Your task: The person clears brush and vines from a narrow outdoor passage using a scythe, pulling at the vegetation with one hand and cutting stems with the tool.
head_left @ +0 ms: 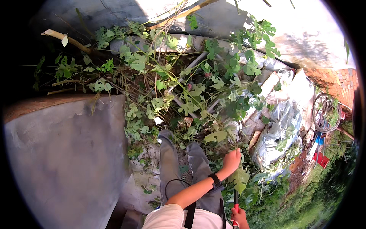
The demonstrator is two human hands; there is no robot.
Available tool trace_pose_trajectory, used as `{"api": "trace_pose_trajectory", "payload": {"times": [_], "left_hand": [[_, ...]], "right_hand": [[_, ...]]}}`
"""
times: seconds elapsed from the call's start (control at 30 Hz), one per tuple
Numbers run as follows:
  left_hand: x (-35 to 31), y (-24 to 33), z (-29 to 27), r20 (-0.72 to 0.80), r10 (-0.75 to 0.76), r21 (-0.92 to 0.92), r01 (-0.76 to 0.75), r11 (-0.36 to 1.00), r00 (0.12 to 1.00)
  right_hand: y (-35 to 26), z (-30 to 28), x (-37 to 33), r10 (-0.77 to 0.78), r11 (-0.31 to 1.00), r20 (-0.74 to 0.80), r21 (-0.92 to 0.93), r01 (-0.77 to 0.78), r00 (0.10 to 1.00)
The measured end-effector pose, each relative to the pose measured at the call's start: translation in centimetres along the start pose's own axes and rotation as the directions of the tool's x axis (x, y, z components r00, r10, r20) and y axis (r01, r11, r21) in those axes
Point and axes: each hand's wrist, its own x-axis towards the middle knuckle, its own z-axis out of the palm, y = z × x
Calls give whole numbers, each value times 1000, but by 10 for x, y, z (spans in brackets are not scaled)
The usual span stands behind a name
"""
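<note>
My left hand (231,162), with a black band on the wrist, reaches across to the right and is closed around a leafy plant stem. A broad pale-green leaf (240,180) hangs just below that fist. Near the lower edge, my right hand (239,216) is wrapped round the red handle of a tool with a dark, straight shaft (236,196). The tool's far end is hidden behind the leaf, so its kind cannot be told. Tangled green vines (183,84) with lobed leaves spread in front of my legs (169,164).
A grey concrete wall or slab (68,160) stands on the left. Crumpled pale plastic sheeting (280,126) lies among debris at the right. Beyond it are a bicycle wheel (326,113) and a red object (321,159). A cut branch (66,38) juts out at the upper left.
</note>
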Motion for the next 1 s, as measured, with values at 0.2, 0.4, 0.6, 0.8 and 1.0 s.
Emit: {"api": "trace_pose_trajectory", "payload": {"times": [0.2, 0.4, 0.6, 0.8, 1.0], "left_hand": [[-196, 203, 256, 546, 555, -104, -606, 789, 628], [-320, 189, 170, 864, 481, -502, -317, 805, -146], [-51, 162, 88, 620, 451, -169, -452, 876, 642], [180, -3, -166, -309, -528, -415, 388, 823, 791], [227, -16, -252, -209, -293, -687, 73, 723, 933]], "right_hand": [[22, 16, 21, -398, 820, -28, -460, 342, 917], [19, 40, 3, -189, 975, 86, -105, 198, 978], [4, 37, 38, -147, 987, 16, -59, 148, 989], [11, 41, 44, -195, 928, -1, -325, 184, 981], [10, 39, 25, -487, 687, 70, -585, 431, 871]]}}
